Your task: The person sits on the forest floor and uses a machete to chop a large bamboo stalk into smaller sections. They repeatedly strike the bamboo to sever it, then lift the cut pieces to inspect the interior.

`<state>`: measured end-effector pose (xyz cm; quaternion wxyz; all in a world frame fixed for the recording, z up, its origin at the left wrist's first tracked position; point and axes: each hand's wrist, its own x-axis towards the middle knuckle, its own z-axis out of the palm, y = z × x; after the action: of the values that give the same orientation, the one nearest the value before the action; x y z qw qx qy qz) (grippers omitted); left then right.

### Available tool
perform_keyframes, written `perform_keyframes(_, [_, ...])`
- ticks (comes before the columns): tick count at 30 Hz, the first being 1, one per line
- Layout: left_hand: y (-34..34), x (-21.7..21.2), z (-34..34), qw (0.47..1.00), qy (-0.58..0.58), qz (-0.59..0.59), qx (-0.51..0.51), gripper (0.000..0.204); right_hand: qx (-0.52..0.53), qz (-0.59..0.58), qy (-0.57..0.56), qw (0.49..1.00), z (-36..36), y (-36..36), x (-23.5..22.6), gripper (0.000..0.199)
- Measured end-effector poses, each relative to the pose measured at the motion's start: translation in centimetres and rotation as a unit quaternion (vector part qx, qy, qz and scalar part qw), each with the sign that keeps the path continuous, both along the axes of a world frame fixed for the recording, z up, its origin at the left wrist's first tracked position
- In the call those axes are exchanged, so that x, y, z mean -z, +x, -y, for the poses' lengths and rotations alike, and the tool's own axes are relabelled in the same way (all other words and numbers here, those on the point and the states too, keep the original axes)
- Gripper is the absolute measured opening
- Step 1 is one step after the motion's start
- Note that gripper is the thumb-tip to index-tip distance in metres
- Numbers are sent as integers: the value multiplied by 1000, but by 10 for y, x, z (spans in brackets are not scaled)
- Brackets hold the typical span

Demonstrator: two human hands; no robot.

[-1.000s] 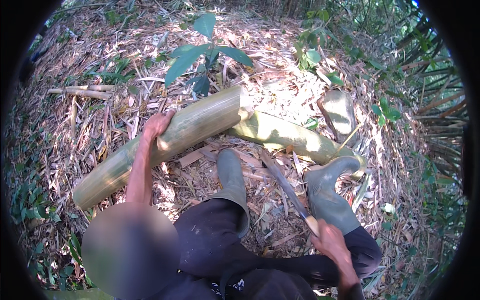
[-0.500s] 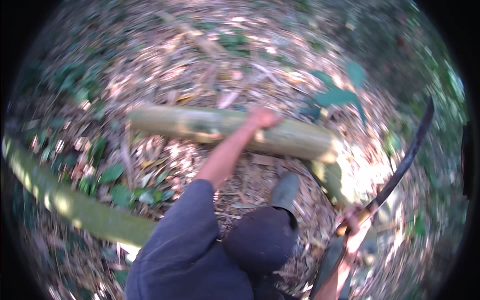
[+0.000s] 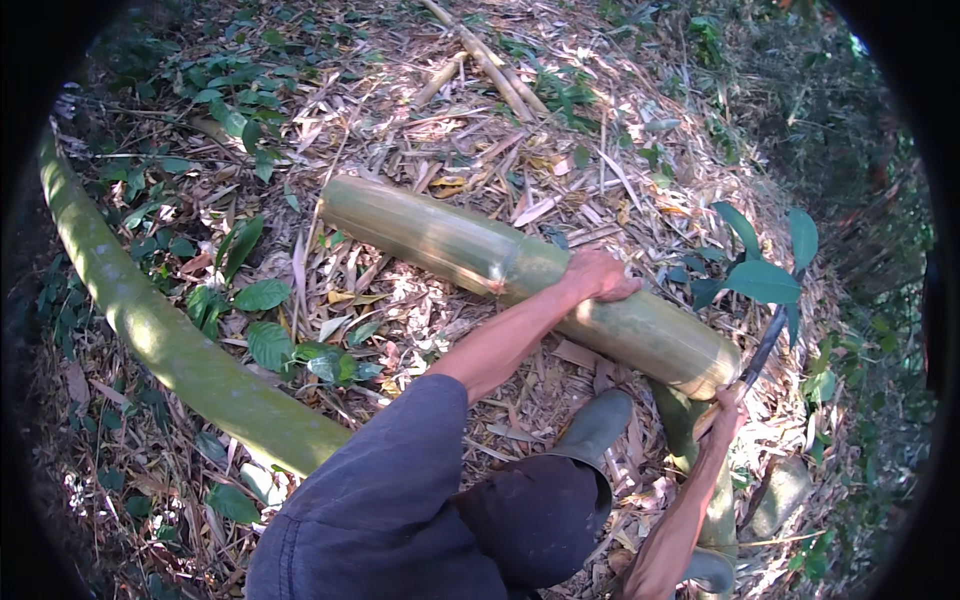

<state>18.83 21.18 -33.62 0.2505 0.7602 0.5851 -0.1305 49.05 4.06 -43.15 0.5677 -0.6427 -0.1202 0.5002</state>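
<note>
A thick green section of bamboo (image 3: 430,228) lies slantwise in front of me, its right end nearer. My left hand (image 3: 603,276) is closed over the top of it, right of its middle joint. Beside its near right end, my right hand (image 3: 727,412) grips the handle of a machete (image 3: 768,338). The dark blade points up and away to the right, and leaves hide its far part. Beneath the bamboo's right end runs another green pole (image 3: 676,418).
A long, curved green bamboo pole (image 3: 190,365) stretches along the left. Rubber boots (image 3: 598,420) stand close below the bamboo section. A leafy sapling (image 3: 762,281) overlaps the blade. Dry litter covers the ground, with thin poles (image 3: 490,65) farther off.
My right hand has brought the machete in from the far right to the bamboo's right end. My left hand stays on the bamboo. The view has shifted and is sharper.
</note>
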Motion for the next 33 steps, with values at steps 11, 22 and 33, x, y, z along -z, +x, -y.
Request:
perform_keyframes(11, [131, 90, 47, 934, 334, 124, -18, 50, -40, 72, 20, 996, 1, 96, 34, 31])
perform_keyframes(22, [204, 86, 35, 986, 163, 25, -18, 59, -87, 306, 23, 948, 107, 173, -16, 15])
perform_keyframes(33, [205, 69, 46, 983, 176, 56, 2, 61, -158, 444, -75, 879, 152, 176, 12, 18])
